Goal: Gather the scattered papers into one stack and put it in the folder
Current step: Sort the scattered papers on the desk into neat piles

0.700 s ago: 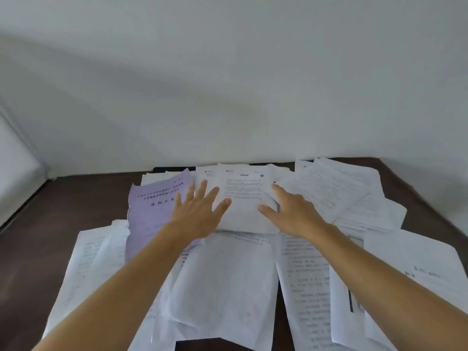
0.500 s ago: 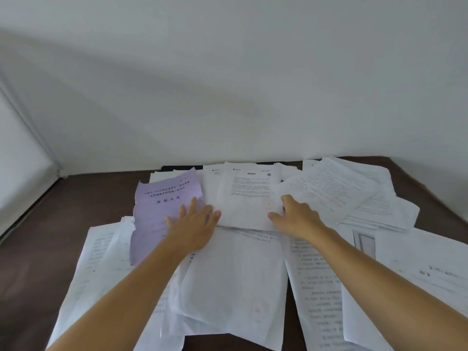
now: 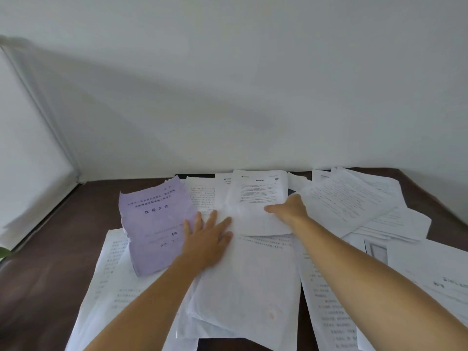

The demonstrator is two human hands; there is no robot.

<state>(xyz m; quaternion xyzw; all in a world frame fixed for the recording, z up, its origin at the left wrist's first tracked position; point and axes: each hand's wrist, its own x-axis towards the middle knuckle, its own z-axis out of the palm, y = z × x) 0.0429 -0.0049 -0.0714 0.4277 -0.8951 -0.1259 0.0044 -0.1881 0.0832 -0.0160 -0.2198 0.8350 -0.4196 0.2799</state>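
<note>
Head view: papers (image 3: 243,287) lie scattered across the table (image 3: 50,287), nothing stacked yet. Left hand (image 3: 207,239) presses flat, fingers apart; right hand (image 3: 288,211) grips a far sheet (image 3: 258,198). Folder not clearly visible.

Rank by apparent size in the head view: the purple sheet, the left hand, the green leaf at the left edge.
1. purple sheet, largest, though the hand covers its right edge.
2. left hand, pressing flat on the papers.
3. green leaf, only a sliver in view.
</note>
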